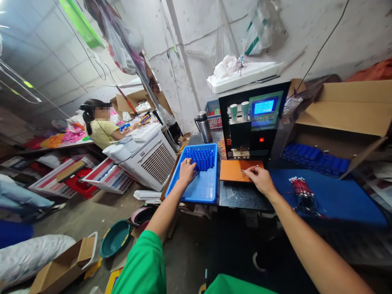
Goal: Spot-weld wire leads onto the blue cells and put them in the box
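My left hand is inside a blue plastic tray, its fingers curled over the left end of upright blue battery cells standing in close rows. The fingertips are partly lost among the cells and seem closed on one. My right hand rests at the right part of an orange plate, thumb and forefinger pinched together. Something small and thin, too small to name, is at those fingertips. Above the plate stands a black spot-welding machine with a lit blue screen.
Right of my arm, a bundle of red and black wires lies on a blue surface. Behind it an open cardboard box holds more blue cells. A steel flask stands behind the tray. At left, a person works beside an air cooler.
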{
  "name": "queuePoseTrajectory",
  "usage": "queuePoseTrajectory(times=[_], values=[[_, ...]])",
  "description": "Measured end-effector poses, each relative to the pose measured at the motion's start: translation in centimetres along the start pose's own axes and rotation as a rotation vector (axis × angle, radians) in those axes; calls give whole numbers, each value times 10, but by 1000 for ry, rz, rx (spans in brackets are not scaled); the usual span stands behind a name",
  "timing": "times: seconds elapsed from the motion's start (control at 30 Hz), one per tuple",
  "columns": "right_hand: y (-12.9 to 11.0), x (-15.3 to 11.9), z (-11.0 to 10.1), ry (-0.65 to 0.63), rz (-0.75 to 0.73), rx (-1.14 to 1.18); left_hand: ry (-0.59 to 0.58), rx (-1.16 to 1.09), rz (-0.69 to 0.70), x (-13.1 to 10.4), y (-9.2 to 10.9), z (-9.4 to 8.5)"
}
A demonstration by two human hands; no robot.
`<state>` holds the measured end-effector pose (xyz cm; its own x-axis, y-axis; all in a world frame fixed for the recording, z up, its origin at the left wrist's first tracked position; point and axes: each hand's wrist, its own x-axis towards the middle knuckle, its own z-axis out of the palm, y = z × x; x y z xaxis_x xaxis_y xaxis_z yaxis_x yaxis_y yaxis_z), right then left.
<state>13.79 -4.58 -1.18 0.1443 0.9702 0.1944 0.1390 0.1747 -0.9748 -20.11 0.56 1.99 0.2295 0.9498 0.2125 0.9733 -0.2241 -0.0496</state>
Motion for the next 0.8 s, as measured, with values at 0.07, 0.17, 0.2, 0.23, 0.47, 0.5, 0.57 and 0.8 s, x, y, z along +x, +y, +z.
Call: queuePoseTrajectory(times=[0.07, 0.17, 0.2, 0.23, 0.47, 0.5, 0.57, 0.8], values=[[0, -1, 0, -7, 4, 2, 1, 0, -8, 6, 0, 7], [0, -2, -1, -18, 0, -8, 40, -26, -27, 10, -2, 16], [0, -2, -1, -19, -5, -13, 57, -37, -31, 10, -3, 18], [0, -2, -1, -20, -10, -17, 71, -50, -35, 10, -4, 20], [2, -3, 1, -11, -12, -11, 62, -131, -87, 9, -7, 26], [3, -3, 1, -9, -12, -9, 59, -136, -89, 8, -7, 27], [4, -3, 1, -7, -15, -9, 52, -141, -89, 8, -6, 27], [5, -3, 2, -4, -28, -6, 42, -122, -83, 8, -2, 28]])
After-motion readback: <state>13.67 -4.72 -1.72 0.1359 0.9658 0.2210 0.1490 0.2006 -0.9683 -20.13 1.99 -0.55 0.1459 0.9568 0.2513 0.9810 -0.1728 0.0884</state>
